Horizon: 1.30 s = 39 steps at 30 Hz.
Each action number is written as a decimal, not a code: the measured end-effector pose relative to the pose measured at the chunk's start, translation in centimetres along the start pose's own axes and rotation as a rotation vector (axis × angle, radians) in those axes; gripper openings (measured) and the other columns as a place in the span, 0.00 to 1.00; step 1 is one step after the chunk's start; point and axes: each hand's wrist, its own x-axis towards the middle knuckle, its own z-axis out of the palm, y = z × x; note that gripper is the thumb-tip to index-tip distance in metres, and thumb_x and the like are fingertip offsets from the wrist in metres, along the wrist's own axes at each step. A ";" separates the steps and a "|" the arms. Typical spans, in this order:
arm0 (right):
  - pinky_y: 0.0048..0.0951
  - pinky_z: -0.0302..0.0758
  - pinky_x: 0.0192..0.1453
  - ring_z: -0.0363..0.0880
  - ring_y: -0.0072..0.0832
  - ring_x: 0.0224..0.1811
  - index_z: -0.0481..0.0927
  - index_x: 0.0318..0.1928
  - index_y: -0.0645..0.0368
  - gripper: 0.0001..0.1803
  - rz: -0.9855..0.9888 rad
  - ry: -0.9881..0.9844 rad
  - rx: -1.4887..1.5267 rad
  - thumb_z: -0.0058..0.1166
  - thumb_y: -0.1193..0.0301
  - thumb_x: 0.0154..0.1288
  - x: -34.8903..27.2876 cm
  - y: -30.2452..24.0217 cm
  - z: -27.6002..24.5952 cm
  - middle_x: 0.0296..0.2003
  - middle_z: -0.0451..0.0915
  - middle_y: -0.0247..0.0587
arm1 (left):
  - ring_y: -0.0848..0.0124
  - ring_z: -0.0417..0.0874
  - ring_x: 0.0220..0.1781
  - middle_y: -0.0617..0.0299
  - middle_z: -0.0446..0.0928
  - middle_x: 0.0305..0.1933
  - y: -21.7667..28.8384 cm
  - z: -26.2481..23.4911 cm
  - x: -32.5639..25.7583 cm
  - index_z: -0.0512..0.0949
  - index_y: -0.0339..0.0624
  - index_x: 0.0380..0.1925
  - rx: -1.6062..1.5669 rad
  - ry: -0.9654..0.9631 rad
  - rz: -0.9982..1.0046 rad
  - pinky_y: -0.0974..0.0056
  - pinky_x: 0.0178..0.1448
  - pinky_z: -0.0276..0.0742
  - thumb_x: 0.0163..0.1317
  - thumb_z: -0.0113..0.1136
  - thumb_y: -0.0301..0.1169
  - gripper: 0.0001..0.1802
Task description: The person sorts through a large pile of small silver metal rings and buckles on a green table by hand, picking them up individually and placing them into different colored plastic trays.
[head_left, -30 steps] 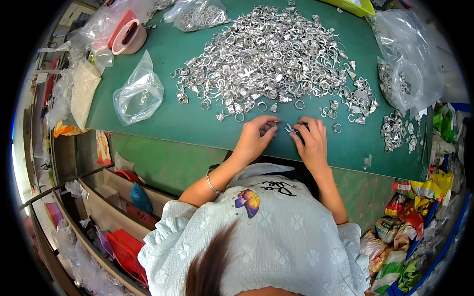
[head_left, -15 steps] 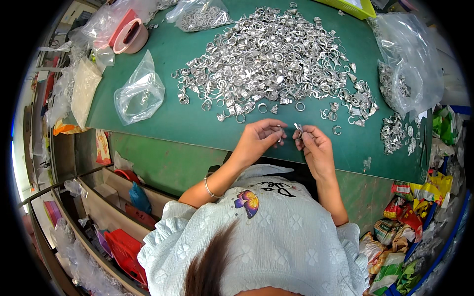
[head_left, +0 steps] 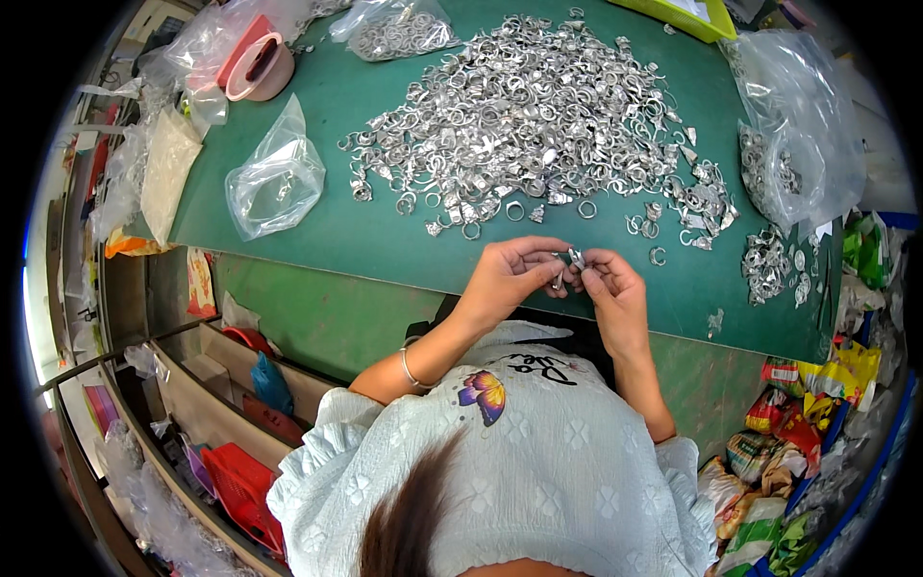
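My left hand and my right hand meet above the near edge of the green table. Between my right fingertips is a silvery ring. My left fingers are closed on another small silvery ring, mostly hidden by the fingertips. Just beyond my hands spreads a large heap of silvery metal rings. A few single rings lie at its near side, among them an open-banded ring to the right of my right hand.
Left on the table lies a clear plastic bag, with a pink bowl behind it. A ring-filled bag sits at the back. On the right are a large clear bag, a smaller pile and, farther back, a yellow-green tray.
My hands have come together; the left moved right, so its fingertips now meet the right ones. The rings stay in my fingers. The view has shifted slightly.
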 end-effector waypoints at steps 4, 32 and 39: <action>0.18 0.69 0.41 0.73 0.18 0.37 0.72 0.45 0.67 0.10 -0.052 -0.026 -0.064 0.49 0.79 0.63 -0.1 -0.4 0.5 0.37 0.77 0.36 | 0.75 0.79 0.31 0.57 0.79 0.34 -0.1 0.2 0.0 0.74 0.31 0.44 -0.008 0.003 -0.001 0.71 0.36 0.76 0.60 0.54 0.22 0.12; 0.20 0.68 0.30 0.69 0.20 0.28 0.67 0.53 0.69 0.19 0.164 -0.080 0.219 0.50 0.76 0.63 0.3 -1.6 0.5 0.35 0.73 0.37 | 0.78 0.69 0.33 0.65 0.71 0.35 -1.7 0.1 1.5 0.71 0.39 0.39 -0.768 -0.164 -0.068 0.73 0.41 0.69 0.63 0.52 0.31 0.08; 0.19 0.74 0.40 0.75 0.21 0.35 0.66 0.56 0.67 0.19 0.360 -0.198 0.768 0.46 0.75 0.65 1.2 -0.3 -0.8 0.41 0.76 0.38 | 0.73 0.73 0.40 0.61 0.74 0.42 -0.8 1.0 1.4 0.72 0.39 0.43 -0.692 0.076 -0.051 0.69 0.43 0.69 0.64 0.50 0.32 0.11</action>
